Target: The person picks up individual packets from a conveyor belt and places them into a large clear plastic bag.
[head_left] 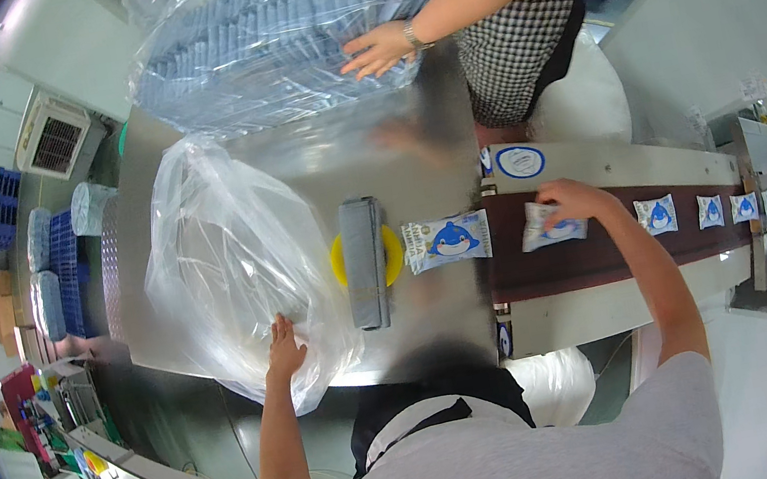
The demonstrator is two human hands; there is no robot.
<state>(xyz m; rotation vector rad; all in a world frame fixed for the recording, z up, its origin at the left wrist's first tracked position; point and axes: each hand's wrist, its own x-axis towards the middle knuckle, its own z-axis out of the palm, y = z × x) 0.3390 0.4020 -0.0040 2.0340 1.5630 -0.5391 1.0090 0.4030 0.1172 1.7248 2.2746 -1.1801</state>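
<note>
My left hand lies with stretched fingers on the near edge of a large clear plastic bag, spread loosely over the metal table. My right hand reaches over the brown conveyor belt, its fingers closed on the upper part of a small white packet that sits slightly tilted. A similar packet with a blue whale print lies flat on the table, just left of the belt's end. Farther along the belt comes another packet, with several more behind it.
A long grey block rests over a yellow round piece mid-table. At the far side stands a clear bag filled with blue-grey packets; a co-worker's hand touches it. White rails flank the belt.
</note>
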